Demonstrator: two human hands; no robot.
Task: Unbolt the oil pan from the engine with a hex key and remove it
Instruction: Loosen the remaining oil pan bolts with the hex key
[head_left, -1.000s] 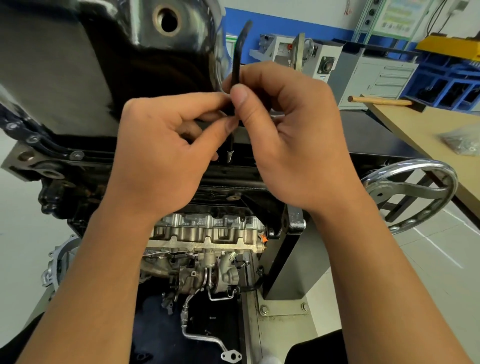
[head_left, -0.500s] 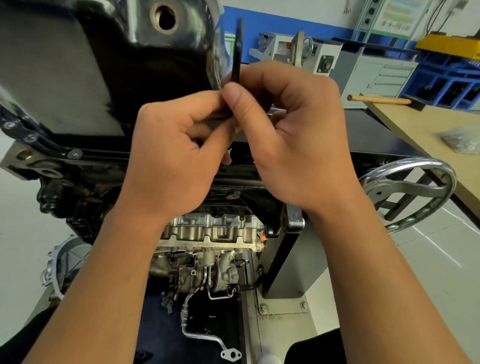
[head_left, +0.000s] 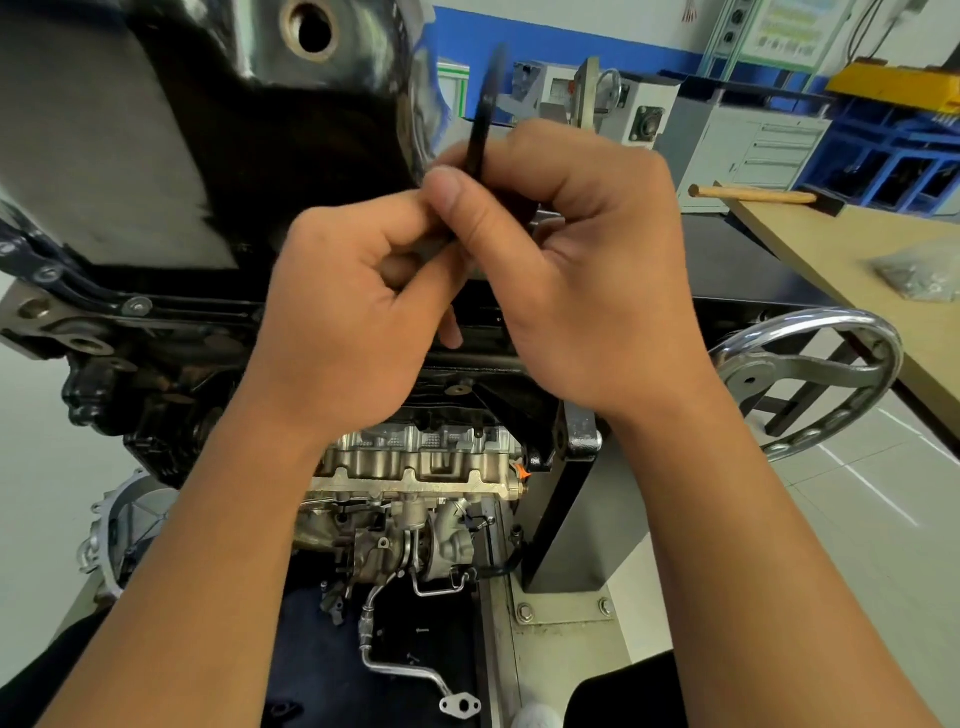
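Gripping hex key (head_left: 480, 124) beside oil pan (head_left: 182, 130)
It's pinched by left hand (head_left: 353, 312) and right hand (head_left: 587, 270), tip seemingly hidden.

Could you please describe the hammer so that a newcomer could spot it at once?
Find the light wooden workbench on the right, beyond the chrome handwheel. The hammer lies at its far end. Its long pale wooden handle and dark head set it apart from the crumpled clear bag nearer on the bench.

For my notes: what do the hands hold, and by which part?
The right hand and left hand pinch the black hex key by its lower shaft; its top is free.
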